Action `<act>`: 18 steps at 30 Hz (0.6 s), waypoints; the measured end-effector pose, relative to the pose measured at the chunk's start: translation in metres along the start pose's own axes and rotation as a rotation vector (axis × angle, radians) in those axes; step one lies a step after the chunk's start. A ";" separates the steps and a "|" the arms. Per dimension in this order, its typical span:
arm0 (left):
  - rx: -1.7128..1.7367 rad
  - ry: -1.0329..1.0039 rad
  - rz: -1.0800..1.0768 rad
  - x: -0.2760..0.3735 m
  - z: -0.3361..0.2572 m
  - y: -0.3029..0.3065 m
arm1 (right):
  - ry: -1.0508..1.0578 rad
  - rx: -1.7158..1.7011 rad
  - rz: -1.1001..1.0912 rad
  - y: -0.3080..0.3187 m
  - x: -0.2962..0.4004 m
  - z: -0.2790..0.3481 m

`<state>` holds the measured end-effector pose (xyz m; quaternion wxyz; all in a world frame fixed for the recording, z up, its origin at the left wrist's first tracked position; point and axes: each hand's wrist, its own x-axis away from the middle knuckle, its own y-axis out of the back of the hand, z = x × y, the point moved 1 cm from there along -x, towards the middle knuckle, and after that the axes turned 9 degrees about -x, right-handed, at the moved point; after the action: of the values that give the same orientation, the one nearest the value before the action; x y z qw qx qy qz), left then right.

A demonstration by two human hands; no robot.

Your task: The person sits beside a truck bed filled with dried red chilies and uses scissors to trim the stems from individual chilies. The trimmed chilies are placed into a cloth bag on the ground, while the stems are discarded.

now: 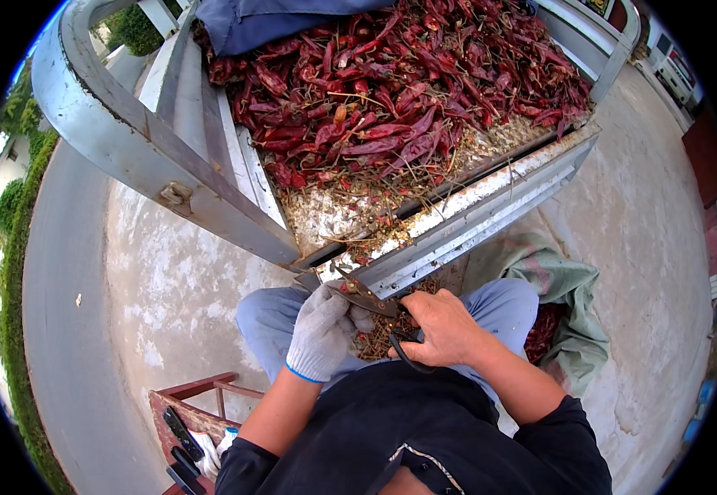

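Observation:
My left hand, in a grey knitted glove, is closed near the blades of a pair of scissors and seems to pinch a small stem or pepper piece; its fingers partly hide what it holds. My bare right hand grips the black handles of the scissors, whose dark blades are apart and point up and left. In front of me, dried red chili peppers lie heaped on the bed of a metal cart or truck. Stems and seeds are scattered along the bed's near edge. More cut stems lie between my knees.
The metal tailgate edge runs just beyond my hands, with a curved metal rail at left. A green woven sack with red peppers lies at right. A wooden stool at lower left bears gloves and dark objects. Blue cloth covers some peppers.

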<state>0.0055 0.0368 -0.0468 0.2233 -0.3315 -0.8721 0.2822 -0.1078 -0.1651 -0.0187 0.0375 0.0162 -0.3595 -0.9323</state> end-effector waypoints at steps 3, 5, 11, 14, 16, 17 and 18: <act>0.051 0.003 0.020 -0.001 0.003 0.004 | 0.008 -0.079 0.003 -0.006 0.000 0.002; 0.065 -0.002 0.022 -0.002 0.002 0.002 | 0.020 -0.118 -0.020 -0.013 0.001 -0.003; 0.000 0.021 -0.016 -0.002 -0.003 0.002 | 0.012 -0.145 -0.030 -0.016 0.000 -0.001; -0.129 0.024 -0.041 -0.002 -0.003 0.006 | 0.002 -0.079 -0.030 -0.014 0.001 0.001; -0.163 0.020 -0.039 -0.001 -0.003 0.008 | -0.027 -0.053 -0.011 -0.017 0.001 -0.002; -0.180 0.019 -0.038 -0.001 -0.003 0.009 | -0.019 -0.040 -0.026 -0.018 0.002 -0.003; -0.193 0.026 -0.062 0.000 -0.003 0.008 | -0.011 -0.027 -0.039 -0.021 0.003 -0.005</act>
<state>0.0111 0.0432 -0.0497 0.2103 -0.3280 -0.9021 0.1856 -0.1114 -0.1537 -0.0364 0.0175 0.0178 -0.3469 -0.9376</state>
